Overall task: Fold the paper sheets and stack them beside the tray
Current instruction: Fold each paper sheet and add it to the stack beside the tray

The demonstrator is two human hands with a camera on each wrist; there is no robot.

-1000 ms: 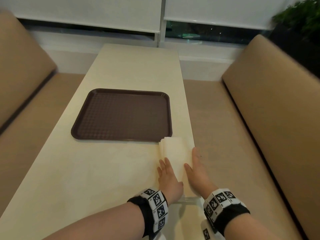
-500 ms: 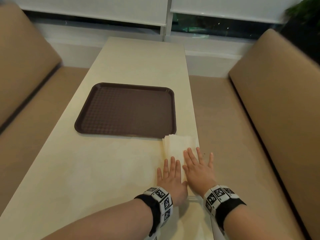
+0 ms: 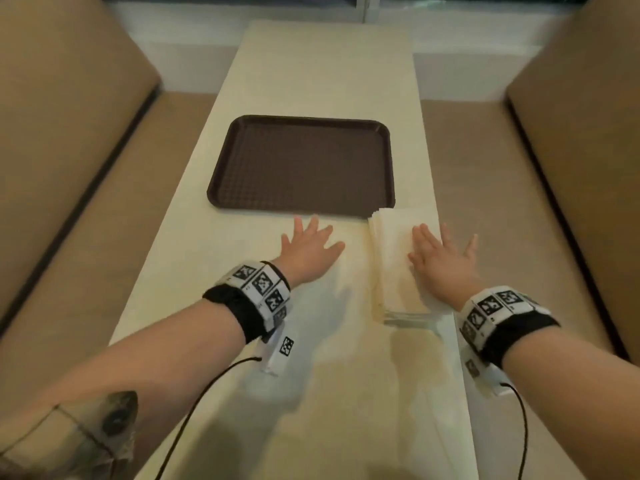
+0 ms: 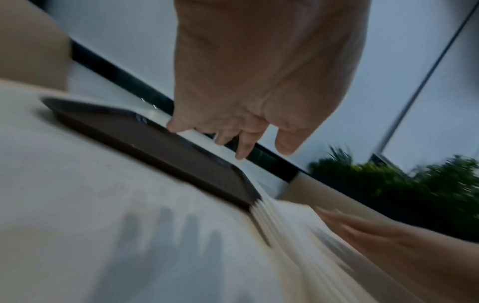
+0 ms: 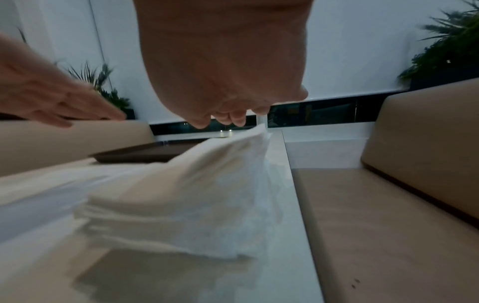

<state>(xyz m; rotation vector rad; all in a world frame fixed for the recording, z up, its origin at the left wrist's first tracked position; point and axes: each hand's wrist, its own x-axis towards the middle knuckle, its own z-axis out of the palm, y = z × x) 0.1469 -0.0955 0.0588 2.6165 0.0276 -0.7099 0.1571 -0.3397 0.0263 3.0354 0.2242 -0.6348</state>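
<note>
Near the end, by the look of it: folded paper sheets (image 3: pixel 394 258) lying stacked at centre right of the head view, just beside the near right corner of the empty brown tray (image 3: pixel 301 166), no loose unfolded sheet in sight, perhaps only squaring the pile left. Right hand (image 3: pixel 441 261) flat and open-fingered over the stack, gripping nothing; left hand (image 3: pixel 308 249) spread open above the bare surface (image 3: pixel 311 393) at frame centre, holding nothing. Long cream surface between tan booth benches (image 3: pixel 69 140), window blinds and a leafy plant (image 5: pixel 451 49) beyond.
</note>
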